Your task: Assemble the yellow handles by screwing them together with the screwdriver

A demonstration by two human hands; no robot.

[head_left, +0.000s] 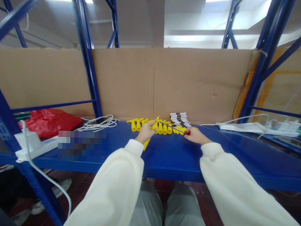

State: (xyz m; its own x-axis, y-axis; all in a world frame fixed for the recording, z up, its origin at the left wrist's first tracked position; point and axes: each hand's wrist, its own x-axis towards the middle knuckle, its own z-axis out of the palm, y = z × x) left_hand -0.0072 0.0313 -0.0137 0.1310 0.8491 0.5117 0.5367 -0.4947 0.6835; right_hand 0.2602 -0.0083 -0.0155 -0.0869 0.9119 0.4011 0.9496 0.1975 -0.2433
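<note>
My left hand (144, 132) is closed around a yellow plastic part (146, 144), whose lower end sticks out below the fingers and whose top rises above them. In my right hand (195, 135) is the red handle of a screwdriver (175, 128). Its long metal shaft points left, with the tip at or close to the top of the held part; contact is too small to make out. Behind my hands lies a row of similar yellow parts (165, 129), with smaller yellow pieces (177, 130) at its right end. White strips with dark marks (180, 119) lie in a stack behind these.
The blue shelf (173, 156) has blue uprights and a cardboard back wall (124, 82). At left are a white power strip (44, 145), a red plastic bag (50, 121) and coiled white cable (100, 122). Another power strip (256, 128) with cables lies at right.
</note>
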